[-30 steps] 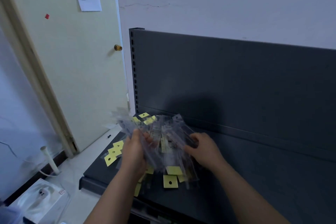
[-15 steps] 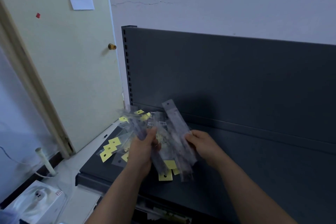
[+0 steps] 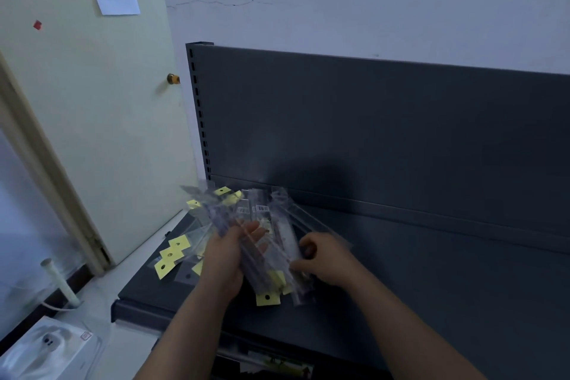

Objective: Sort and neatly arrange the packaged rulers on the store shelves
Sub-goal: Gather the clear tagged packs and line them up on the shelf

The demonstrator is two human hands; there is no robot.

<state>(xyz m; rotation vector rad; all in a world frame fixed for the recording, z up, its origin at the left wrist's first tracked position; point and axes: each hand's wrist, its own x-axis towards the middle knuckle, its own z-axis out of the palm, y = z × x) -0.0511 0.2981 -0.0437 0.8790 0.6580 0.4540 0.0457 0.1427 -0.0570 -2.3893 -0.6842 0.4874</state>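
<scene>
A fanned bunch of packaged rulers point(image 3: 262, 225) in clear sleeves with yellow hang tabs is held above the left end of the dark grey shelf point(image 3: 431, 302). My left hand point(image 3: 226, 256) grips the bunch from the left, thumb across the front. My right hand point(image 3: 327, 259) pinches the right side of the bunch with curled fingers. More packaged rulers point(image 3: 172, 254) with yellow tabs lie loose on the shelf to the left of my hands, partly hidden by the held bunch.
The shelf's dark back panel point(image 3: 370, 133) rises behind, against a pale wall. A cream door point(image 3: 92, 133) stands at left. On the floor sit a white box point(image 3: 46, 352) and a white pipe point(image 3: 58, 282). A lower shelf holds items point(image 3: 277, 364) below the front edge.
The single ruler package that stood out at the upper right of the bunch has been lowered into the fan. My right hand has shifted slightly right and down along the packages.
</scene>
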